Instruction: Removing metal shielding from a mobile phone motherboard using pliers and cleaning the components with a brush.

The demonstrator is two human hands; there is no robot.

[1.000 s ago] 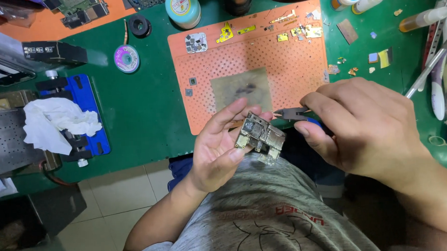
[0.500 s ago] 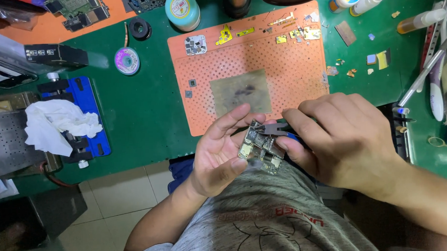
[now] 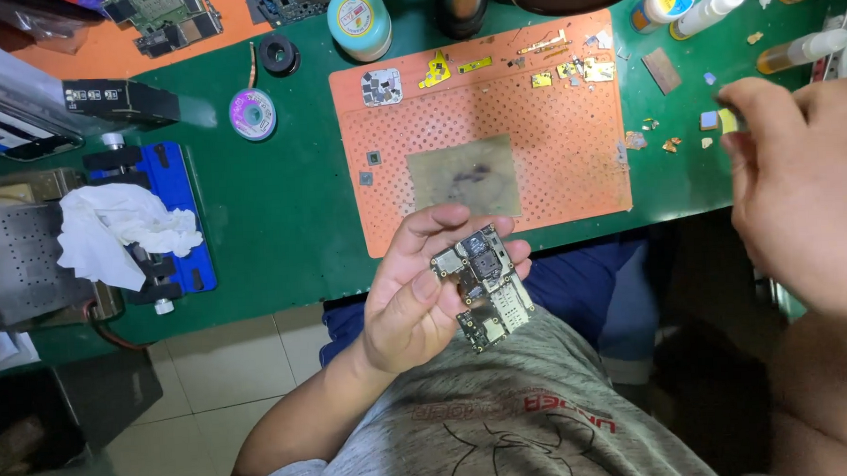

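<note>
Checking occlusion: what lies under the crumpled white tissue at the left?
The white tissue rests on a blue holder and a perforated grey metal block. The parts of both directly beneath it are covered.

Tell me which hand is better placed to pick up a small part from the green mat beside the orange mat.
Right, probably. The right hand is empty and hovers near the small parts on the green mat. The left hand holds the circuit board.

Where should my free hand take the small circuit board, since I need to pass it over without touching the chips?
Pinch the circuit board by its bare lower-right long edge, coming from the right: the left hand covers the other side, and the chip face tilts up.
</note>
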